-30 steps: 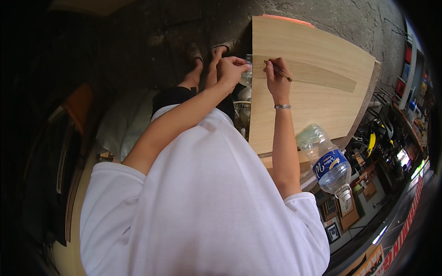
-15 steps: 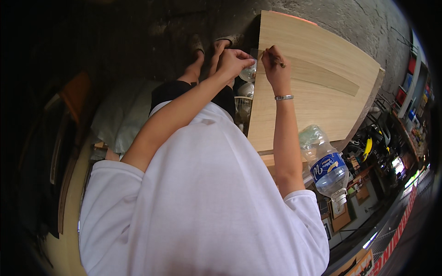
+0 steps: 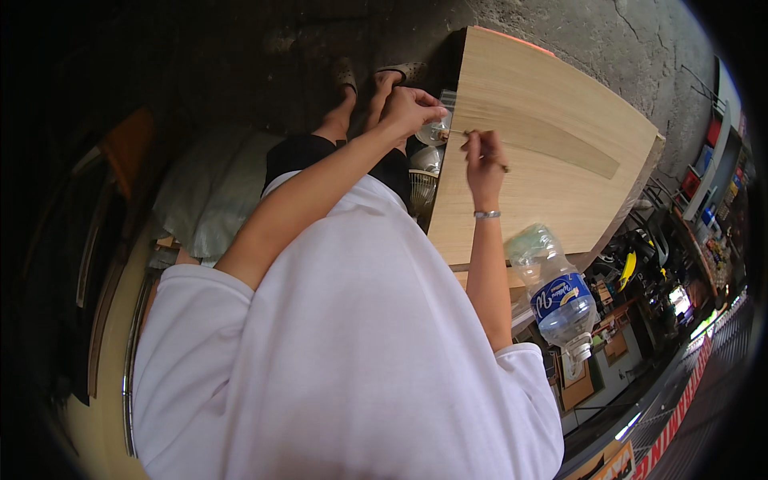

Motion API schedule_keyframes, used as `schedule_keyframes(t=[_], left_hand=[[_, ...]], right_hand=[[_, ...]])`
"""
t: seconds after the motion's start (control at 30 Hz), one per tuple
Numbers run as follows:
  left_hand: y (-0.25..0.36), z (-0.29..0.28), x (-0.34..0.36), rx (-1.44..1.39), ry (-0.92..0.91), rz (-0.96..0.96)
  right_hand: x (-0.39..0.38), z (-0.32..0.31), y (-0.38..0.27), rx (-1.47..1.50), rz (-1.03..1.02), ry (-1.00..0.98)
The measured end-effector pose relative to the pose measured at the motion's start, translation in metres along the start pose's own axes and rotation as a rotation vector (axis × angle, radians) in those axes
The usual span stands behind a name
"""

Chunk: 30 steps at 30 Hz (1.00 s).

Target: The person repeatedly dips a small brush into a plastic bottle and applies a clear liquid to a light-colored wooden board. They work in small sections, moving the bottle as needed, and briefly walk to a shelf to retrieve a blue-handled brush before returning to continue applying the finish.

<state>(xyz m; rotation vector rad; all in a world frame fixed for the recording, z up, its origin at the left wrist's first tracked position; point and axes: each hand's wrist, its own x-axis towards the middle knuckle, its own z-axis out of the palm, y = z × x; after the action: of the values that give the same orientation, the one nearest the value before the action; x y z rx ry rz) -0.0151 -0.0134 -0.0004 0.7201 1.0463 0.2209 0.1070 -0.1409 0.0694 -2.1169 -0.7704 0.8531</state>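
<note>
Wooden board (image 3: 552,200), pale and broad, ahead of me to the right: how will it handle?

Stiff, I judge, and awkward in one hand; I would take it by two opposite edges. The flat strip (image 3: 572,150) lying on it looks see-through, so I expect it light, bendy and apt to slide, best pressed flat near an end. The pencil-shaped tool (image 3: 504,168) should be lightest, with a firm barrel to pinch.

And where does it all lie from your hands?

The board spreads beneath my right hand (image 3: 486,154) and beyond it; my left hand (image 3: 406,110) is just off its left edge. The strip runs rightward across the board from near that edge. The tool is in my right hand, fingers curled around it, blurred. My left thumb and fingers sit close together near the strip's end; whether they pinch it, I cannot tell.
</note>
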Motion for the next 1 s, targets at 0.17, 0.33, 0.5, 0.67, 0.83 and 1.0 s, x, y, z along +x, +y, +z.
schedule_keyframes(t=[0.17, 0.33, 0.5, 0.67, 0.83, 1.0], left_hand=[[-0.001, -0.020, -0.008, -0.020, -0.028, -0.047], [-0.001, -0.031, -0.005, 0.002, -0.090, -0.082], [0.000, -0.032, -0.005, 0.010, -0.116, -0.095], [0.001, -0.033, -0.004, 0.015, -0.138, -0.091], [-0.007, -0.035, 0.000, 0.037, -0.126, -0.104], [-0.011, -0.058, -0.004, 0.051, -0.041, -0.119]], right_hand=[[0.046, -0.003, 0.020, 0.479, 0.005, 0.126], [0.048, 0.004, 0.030, 0.503, 0.006, 0.138], [0.048, 0.004, 0.031, 0.556, 0.001, 0.124], [0.049, 0.004, 0.031, 0.540, 0.001, 0.125], [0.048, 0.004, 0.029, 0.538, -0.010, 0.131], [0.048, 0.004, 0.029, 0.545, -0.009, 0.133]])
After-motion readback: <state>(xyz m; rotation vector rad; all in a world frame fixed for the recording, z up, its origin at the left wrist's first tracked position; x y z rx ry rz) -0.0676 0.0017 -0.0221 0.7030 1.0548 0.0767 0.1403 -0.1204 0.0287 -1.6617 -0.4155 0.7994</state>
